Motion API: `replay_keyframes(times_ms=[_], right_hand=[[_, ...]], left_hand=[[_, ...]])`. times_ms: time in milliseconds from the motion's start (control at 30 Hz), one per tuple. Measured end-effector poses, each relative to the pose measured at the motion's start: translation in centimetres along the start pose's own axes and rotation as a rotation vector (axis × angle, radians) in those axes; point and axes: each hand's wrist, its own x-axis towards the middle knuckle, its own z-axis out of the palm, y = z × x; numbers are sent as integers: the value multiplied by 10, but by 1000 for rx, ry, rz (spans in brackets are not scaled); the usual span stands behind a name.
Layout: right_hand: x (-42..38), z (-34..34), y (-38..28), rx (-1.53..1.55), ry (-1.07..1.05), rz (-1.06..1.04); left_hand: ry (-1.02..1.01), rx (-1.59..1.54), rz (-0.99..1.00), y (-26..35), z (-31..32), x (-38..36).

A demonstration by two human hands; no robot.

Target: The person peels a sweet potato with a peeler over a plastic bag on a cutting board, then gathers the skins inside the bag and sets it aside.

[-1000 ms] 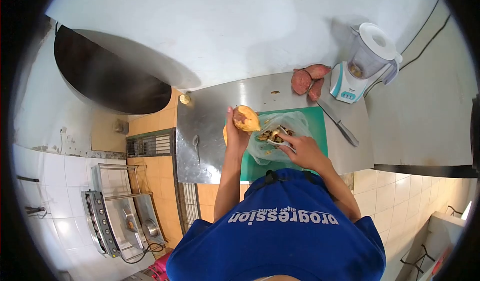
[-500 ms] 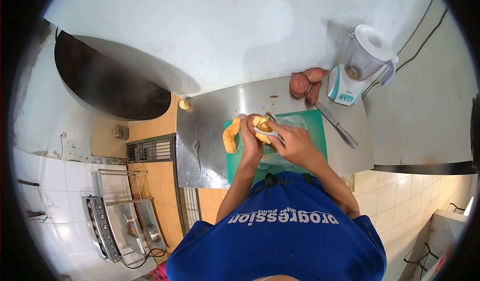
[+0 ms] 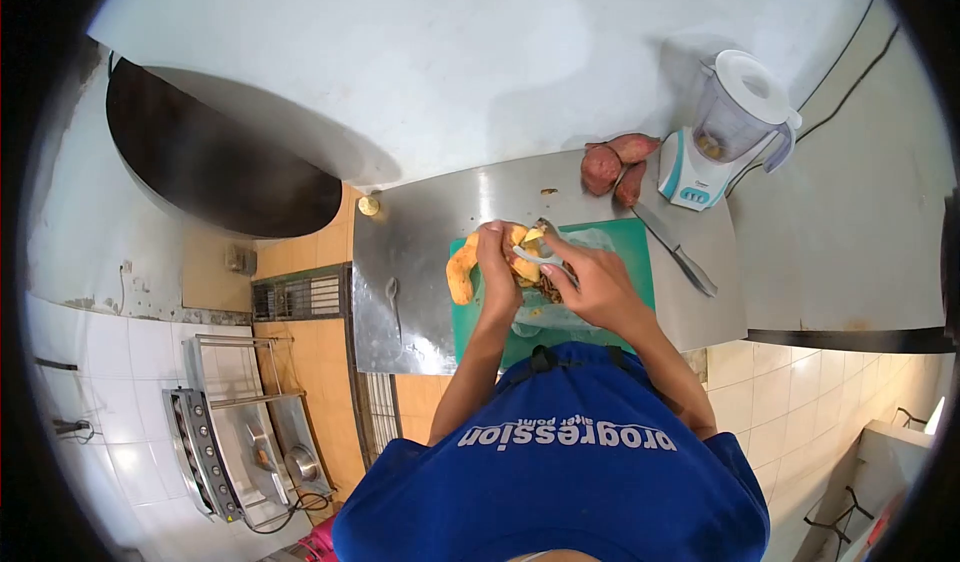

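Note:
My left hand (image 3: 496, 267) is wrapped around a partly peeled sweet potato (image 3: 525, 265) with yellow-orange flesh showing. In my right hand (image 3: 598, 284) is a peeler with a pale handle (image 3: 535, 256), its head against the sweet potato's flesh. Both hands are over the green cutting board (image 3: 636, 262). A peeled orange sweet potato (image 3: 460, 278) lies on the board's left edge, beside my left hand. Dark peelings (image 3: 548, 289) sit on the board under the peeler. Part of the held sweet potato is hidden by my fingers.
Unpeeled red sweet potatoes (image 3: 602, 169) lie at the back of the steel table (image 3: 420, 232). A knife (image 3: 677, 252) rests right of the board, with a blender (image 3: 725, 127) behind it. A spoon (image 3: 394, 307) is on the left, and a large dark wok (image 3: 220, 162) stands farther left.
My right hand and the peeler have shifted slightly to the right over the sweet potato. My left hand has turned a little, still gripping it.

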Motion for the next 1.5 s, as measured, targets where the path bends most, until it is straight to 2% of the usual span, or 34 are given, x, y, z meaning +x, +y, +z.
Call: replay_keyframes(times_ms=[67, 100, 200, 267, 400, 467, 533, 600, 667, 800, 867, 900, 967, 1067, 1133, 1167, 1300, 1400, 1433, 1467, 1500], right_hand=[[2, 5, 6, 34, -44, 6], [0, 9, 11, 29, -47, 5], [-16, 21, 19, 21, -35, -29], [-19, 21, 19, 59, -69, 41], [-22, 23, 23, 79, -94, 49], [-31, 25, 31, -58, -188, 39], [-43, 29, 35, -81, -241, 89], [-42, 26, 36, -110, -306, 131], [-34, 22, 29, 22, -68, 41], [4, -8, -6, 82, -110, 115], [14, -9, -12, 27, -44, 33], [15, -7, -10, 22, -38, 34], [12, 3, -1, -80, -50, -20], [-6, 10, 5, -14, -74, 9], [-26, 19, 14, -59, -150, 3], [-33, 24, 19, -104, -209, -1], [-37, 29, 27, -64, -137, -21], [-9, 1, -1, 61, -40, -8], [-1, -6, -7, 38, -47, 29], [4, -9, -11, 13, -54, 67], [7, -10, -12, 9, -43, 64]], left_hand=[[37, -239, -122, 12, 20, -14], [36, -318, -116, 16, 23, -14], [66, -257, -60, 21, 13, -5], [24, -186, 18, 14, 8, 0], [152, -308, -66, 10, 8, -3], [179, -357, -101, 10, -1, 5], [75, -685, -260, 36, -22, 16], [119, -591, -198, 45, -24, 29], [74, -427, -88, 59, -18, 27], [-113, -438, -121, 32, -9, 4], [-36, -307, -235, 40, 22, -26], [33, -364, -235, 31, 30, -32], [42, -394, -265, 27, 33, -31], [109, -403, -271, 21, 17, -15], [-114, -599, -242, 34, -4, -2], [41, -570, -273, 43, -2, 2], [135, -365, -152, 67, 4, 12], [21, -462, -210, 44, 0, 10], [-110, -370, -131, 46, 7, -1], [14, -346, -204, 45, 20, -15], [-6, -296, -232, 49, 28, -28]])
